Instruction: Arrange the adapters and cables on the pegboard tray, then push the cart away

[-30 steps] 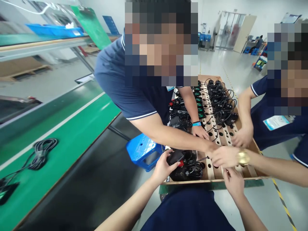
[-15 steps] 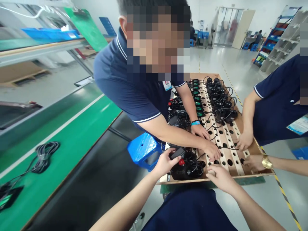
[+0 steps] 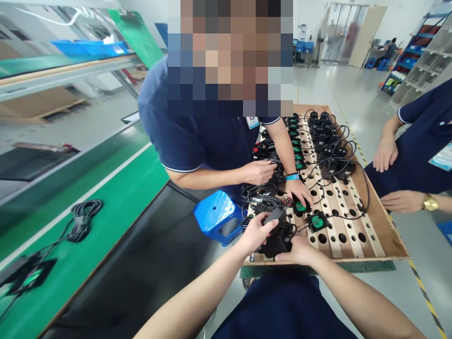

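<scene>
My left hand (image 3: 254,233) is closed on a black rectangular box (image 3: 274,214) at the near left corner of the wooden tray (image 3: 386,235). From the other side, my right hand (image 3: 301,251) curls around a dark black housing (image 3: 277,245) just below that box. Coiled black cables lie close around both hands. To the right of my right hand, a square black unit with a green centre (image 3: 318,221) rests on the tray's perforated slats. A co-worker's hand (image 3: 298,190) reaches onto a similar green-centred unit (image 3: 301,205).
Opposite me, a co-worker's other hand (image 3: 261,172) is at more cables. Another person's hands (image 3: 404,201) are by the tray's right edge. Black cabled devices (image 3: 330,162) fill the far right. A blue stool (image 3: 215,212) and a green conveyor (image 3: 116,188) stand left.
My right hand has moved left onto the black housing, and my left hand keeps the box. Green-centred units now lie on the near slats. The co-workers' hands have drawn back from there.
</scene>
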`<state>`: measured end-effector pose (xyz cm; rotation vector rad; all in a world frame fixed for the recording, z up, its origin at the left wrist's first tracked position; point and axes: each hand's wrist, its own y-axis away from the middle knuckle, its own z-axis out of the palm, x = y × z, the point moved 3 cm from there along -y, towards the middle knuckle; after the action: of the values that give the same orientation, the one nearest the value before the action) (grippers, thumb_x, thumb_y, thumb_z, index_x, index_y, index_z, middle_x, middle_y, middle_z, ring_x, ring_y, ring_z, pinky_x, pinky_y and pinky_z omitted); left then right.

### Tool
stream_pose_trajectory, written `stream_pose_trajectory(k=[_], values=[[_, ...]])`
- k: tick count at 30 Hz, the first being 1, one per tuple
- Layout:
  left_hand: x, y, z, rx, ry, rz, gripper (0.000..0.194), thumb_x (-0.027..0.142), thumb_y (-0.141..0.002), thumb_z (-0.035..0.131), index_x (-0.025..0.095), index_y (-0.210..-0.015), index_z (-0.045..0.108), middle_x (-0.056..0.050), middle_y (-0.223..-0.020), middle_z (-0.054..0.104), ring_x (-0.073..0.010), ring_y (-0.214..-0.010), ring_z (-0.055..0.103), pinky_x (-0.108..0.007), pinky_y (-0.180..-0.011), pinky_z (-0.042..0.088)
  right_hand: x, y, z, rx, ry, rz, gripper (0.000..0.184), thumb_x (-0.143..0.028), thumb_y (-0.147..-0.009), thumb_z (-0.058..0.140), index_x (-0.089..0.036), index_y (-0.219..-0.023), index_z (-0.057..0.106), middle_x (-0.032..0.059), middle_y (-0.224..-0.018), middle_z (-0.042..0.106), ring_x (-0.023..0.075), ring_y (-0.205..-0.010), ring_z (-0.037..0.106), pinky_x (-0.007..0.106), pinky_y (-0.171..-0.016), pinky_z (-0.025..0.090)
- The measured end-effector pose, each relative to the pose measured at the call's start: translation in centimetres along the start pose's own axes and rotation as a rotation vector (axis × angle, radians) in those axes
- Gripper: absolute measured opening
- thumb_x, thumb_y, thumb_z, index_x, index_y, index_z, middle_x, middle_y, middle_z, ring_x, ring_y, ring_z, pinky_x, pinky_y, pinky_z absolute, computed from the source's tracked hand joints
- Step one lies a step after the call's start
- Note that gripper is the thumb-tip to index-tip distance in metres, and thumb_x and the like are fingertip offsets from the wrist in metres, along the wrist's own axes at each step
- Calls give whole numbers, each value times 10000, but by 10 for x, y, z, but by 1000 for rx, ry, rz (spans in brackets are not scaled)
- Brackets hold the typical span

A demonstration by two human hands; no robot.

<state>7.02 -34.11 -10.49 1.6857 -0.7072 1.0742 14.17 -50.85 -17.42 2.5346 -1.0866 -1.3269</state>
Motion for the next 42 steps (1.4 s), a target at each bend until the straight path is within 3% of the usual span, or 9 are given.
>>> stream_pose_trajectory(k=[5,8,12,17,22,25,30,34,42], values=[[21,11,15,-148,-51,102,700,598,-818,656,96,-1288,532,-66,-959,587,-60,-512,444,-231,-425,401,2,9,1,4,-400,39,459,-562,-767,728,-188,-1030,768,61,-1006,713,265,-994,655,364,-896,483],[30,26,32,-141,-185,319,654,498,-819,692,114,-1327,543,-113,-1140,613,-166,-848,618,-314,-740,553,11,18,-8,49,-602,-3,467,-504,-794,701,-146,-1090,747,81,-1070,712,269,-1039,653,369,-936,482],[45,43,59,-147,-299,641,633,409,-772,766,139,-1313,578,-118,-1216,596,-215,-1131,585,-353,-1021,471,31,19,-22,162,-735,15,504,-471,-767,643,-120,-1126,691,121,-1148,684,286,-1078,622,403,-955,484],[72,31,69,-115,-92,522,679,460,-793,744,95,-1329,542,-141,-1214,609,-226,-1111,593,-370,-1016,467,21,7,-37,103,-1077,113,430,-521,-717,699,-102,-814,683,118,-913,676,261,-956,617,394,-955,485],[107,24,68,-48,-12,502,681,475,-793,752,91,-1314,541,-119,-1149,620,-194,-1015,615,-307,-888,534,-8,0,-56,-16,-1386,27,528,-573,-711,788,-110,-934,664,81,-935,665,182,-838,617,305,-795,510],[117,24,63,-11,50,422,745,539,-790,736,90,-1333,493,-121,-1127,601,-117,-729,600,-232,-572,524,2,5,-60,-139,-1239,-23,681,-739,-788,676,-112,-1052,644,84,-989,671,166,-902,628,311,-897,497],[126,18,55,123,111,402,819,586,-755,740,67,-1327,470,-106,-1028,593,-82,-597,551,-220,-464,490,25,9,-47,-109,-308,-179,965,-617,-635,847,-173,-1439,550,111,-1411,552,289,-1283,529,398,-1098,399],[132,17,50,174,64,441,828,565,-759,740,43,-1340,467,-120,-1033,615,-77,-555,554,-222,-460,491,11,0,-47,42,144,-313,345,-298,-792,675,-148,-1103,690,98,-1165,660,280,-1086,600,395,-971,425],[149,31,41,263,119,542,755,536,-780,770,80,-1319,503,-105,-1070,600,-73,-539,579,-219,-504,505,4,34,-164,-133,122,-392,184,-148,-687,566,-179,-857,628,-10,-890,638,143,-816,563,247,-710,397]])
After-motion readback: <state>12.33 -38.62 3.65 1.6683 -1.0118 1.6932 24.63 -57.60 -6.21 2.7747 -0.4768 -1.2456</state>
